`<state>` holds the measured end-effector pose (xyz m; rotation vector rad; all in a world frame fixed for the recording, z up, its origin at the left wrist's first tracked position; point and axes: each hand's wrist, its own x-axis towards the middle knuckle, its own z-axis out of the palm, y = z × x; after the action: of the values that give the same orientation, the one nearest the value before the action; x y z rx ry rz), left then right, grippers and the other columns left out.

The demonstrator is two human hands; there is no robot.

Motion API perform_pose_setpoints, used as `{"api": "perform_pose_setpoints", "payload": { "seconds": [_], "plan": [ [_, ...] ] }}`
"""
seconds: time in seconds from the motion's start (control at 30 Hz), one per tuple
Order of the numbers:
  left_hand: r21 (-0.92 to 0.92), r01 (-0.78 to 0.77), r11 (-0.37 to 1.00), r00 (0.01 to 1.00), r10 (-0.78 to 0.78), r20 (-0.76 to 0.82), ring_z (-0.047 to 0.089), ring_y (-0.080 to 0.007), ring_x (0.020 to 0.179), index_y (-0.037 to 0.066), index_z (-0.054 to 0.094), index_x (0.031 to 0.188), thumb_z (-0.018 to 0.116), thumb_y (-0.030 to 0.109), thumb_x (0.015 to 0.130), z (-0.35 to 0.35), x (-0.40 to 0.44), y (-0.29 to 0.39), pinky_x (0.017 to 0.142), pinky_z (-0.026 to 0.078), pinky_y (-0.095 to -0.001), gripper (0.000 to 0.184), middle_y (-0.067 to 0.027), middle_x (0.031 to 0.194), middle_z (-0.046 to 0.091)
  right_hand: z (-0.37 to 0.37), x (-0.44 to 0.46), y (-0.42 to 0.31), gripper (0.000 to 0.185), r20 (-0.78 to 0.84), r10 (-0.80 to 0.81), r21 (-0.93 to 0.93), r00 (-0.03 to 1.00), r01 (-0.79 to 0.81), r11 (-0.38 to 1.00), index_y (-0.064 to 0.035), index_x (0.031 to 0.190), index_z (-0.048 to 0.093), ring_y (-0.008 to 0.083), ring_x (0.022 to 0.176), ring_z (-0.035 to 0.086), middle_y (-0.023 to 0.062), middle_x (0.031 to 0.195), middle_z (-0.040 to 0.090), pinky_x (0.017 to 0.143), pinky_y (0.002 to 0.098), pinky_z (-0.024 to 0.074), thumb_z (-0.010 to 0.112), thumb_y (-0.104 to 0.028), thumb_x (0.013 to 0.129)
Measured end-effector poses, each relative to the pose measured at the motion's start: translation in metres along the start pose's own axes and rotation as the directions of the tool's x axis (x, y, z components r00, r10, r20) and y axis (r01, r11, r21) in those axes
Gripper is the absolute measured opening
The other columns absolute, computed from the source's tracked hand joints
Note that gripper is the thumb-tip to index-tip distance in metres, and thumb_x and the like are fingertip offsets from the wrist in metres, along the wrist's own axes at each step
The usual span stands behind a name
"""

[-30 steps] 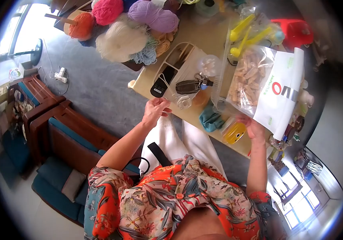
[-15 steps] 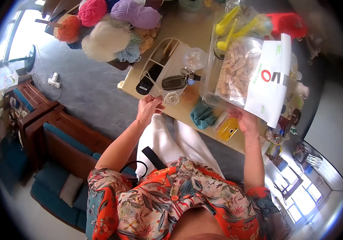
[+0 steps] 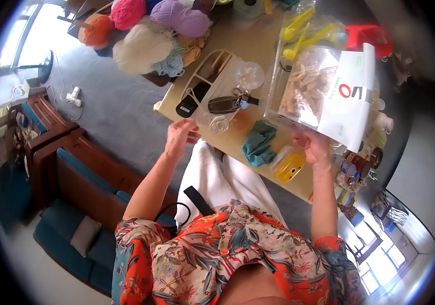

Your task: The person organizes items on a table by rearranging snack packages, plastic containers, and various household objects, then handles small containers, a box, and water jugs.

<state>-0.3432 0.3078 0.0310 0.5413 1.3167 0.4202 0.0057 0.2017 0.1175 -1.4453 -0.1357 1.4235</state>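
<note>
Holding the bag: one hand, the right hand (image 3: 315, 146), closed on the near edge of the bag (image 3: 327, 94), fingertips partly hidden behind it.
Hanging free: one hand, the left hand (image 3: 181, 136), fingers loosely curled, just short of the black handset (image 3: 187, 107); the two hands are well apart.
Bag: one, at the right side of the table (image 3: 260, 38), overlapping the clear bin (image 3: 272, 113) (whether it rests on that, I can't tell from where I stand).
Yarn balls: six plainly coloured ones at the far left, namely orange (image 3: 97, 31), pink (image 3: 128, 12), purple (image 3: 181, 18), cream (image 3: 143, 48), pale blue (image 3: 170, 62) and tan (image 3: 195, 51).
Yellow handles (image 3: 298, 24): three that I can count, far right, among clear wrapping.
Caddy (image 3: 227, 76): one, white, left of the bin, with one brown key case (image 3: 223, 104) on its near part.
Yellow box (image 3: 288, 164): one, near edge, left of the right hand.
Teal cloth (image 3: 259, 144): one, crumpled, left of the yellow box.
Bag's look: see-through and shiny on the left, showing short tan pieces (image 3: 306, 84) (too many to count); white panel (image 3: 353, 109) on the right, bearing one red ring (image 3: 345, 91), a dark mark and small green print.
</note>
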Motion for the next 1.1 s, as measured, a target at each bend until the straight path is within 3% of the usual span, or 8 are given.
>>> {"api": "perform_pose_setpoints", "payload": {
  "seconds": [0.07, 0.3, 0.4, 0.5, 0.7, 1.1],
  "plan": [
    [-0.057, -0.031, 0.998, 0.998, 0.028, -0.058, 0.06, -0.0158, 0.059, 0.002, 0.054, 0.087, 0.057, 0.021, 0.078, -0.006, 0.0, 0.006, 0.046, 0.047, -0.0257, 0.021, -0.007, 0.076, 0.057, 0.002, -0.001, -0.002, 0.031, 0.001, -0.006, -0.019, 1.0, 0.006, 1.0, 0.0035, 0.11, 0.049, 0.0284, 0.074, 0.064, 0.0185, 0.094, 0.062, 0.058, 0.0312, 0.056, 0.052, -0.002, 0.079],
    [0.027, -0.071, 0.997, 0.984, 0.074, -0.161, 0.06, -0.0178, 0.057, 0.002, 0.047, 0.1, 0.059, 0.023, 0.081, 0.006, 0.011, 0.003, 0.043, 0.047, -0.0278, 0.031, -0.0085, 0.08, 0.055, -0.002, 0.003, 0.004, 0.031, -0.015, -0.017, -0.033, 1.0, 0.017, 0.999, 0.0026, 0.109, 0.049, 0.0268, 0.072, 0.064, 0.0181, 0.094, 0.062, 0.056, 0.0314, 0.0565, 0.052, -0.001, 0.079],
    [0.053, -0.054, 0.997, 0.985, 0.062, -0.162, 0.061, -0.0195, 0.055, 0.005, 0.046, 0.098, 0.054, 0.027, 0.084, 0.011, 0.015, 0.004, 0.041, 0.046, -0.0284, 0.028, -0.0073, 0.079, 0.054, 0.002, 0.001, 0.003, 0.032, -0.02, -0.021, -0.018, 1.0, 0.021, 1.0, 0.0025, 0.11, 0.048, 0.0257, 0.071, 0.064, 0.0179, 0.094, 0.062, 0.056, 0.0309, 0.0563, 0.052, 0.001, 0.078],
    [0.086, 0.028, 0.996, 0.99, -0.015, -0.14, 0.061, -0.0207, 0.051, 0.004, 0.046, 0.095, 0.046, 0.022, 0.086, 0.016, 0.019, 0.014, 0.038, 0.045, -0.0285, 0.02, -0.0097, 0.075, 0.056, 0.0, 0.004, 0.004, 0.031, 0.0, -0.032, -0.027, 0.999, 0.032, 0.999, 0.0029, 0.111, 0.048, 0.0275, 0.074, 0.065, 0.0196, 0.094, 0.062, 0.057, 0.0319, 0.0567, 0.051, -0.001, 0.08],
    [0.171, -0.096, 0.981, 0.989, 0.114, -0.098, 0.059, -0.0237, 0.047, -0.002, 0.05, 0.096, 0.037, 0.012, 0.085, 0.015, 0.036, 0.011, 0.039, 0.048, -0.0315, 0.022, -0.0157, 0.066, 0.059, 0.004, 0.011, 0.003, 0.034, 0.002, -0.023, -0.019, 1.0, 0.023, 1.0, 0.003, 0.112, 0.047, 0.0268, 0.072, 0.065, 0.0203, 0.094, 0.062, 0.056, 0.0313, 0.0565, 0.051, -0.001, 0.079],
    [0.102, -0.119, 0.988, 0.991, 0.125, -0.055, 0.059, -0.0209, 0.049, -0.001, 0.053, 0.097, 0.042, 0.015, 0.087, -0.06, -0.016, -0.033, 0.04, 0.049, -0.0292, 0.022, -0.0134, 0.069, 0.06, 0.013, 0.035, 0.035, 0.026, -0.062, 0.057, 0.019, 0.996, -0.056, 0.998, 0.0035, 0.103, 0.051, 0.0261, 0.069, 0.064, 0.0159, 0.088, 0.062, 0.054, 0.032, 0.0554, 0.05, 0.001, 0.077]
  ]
}}
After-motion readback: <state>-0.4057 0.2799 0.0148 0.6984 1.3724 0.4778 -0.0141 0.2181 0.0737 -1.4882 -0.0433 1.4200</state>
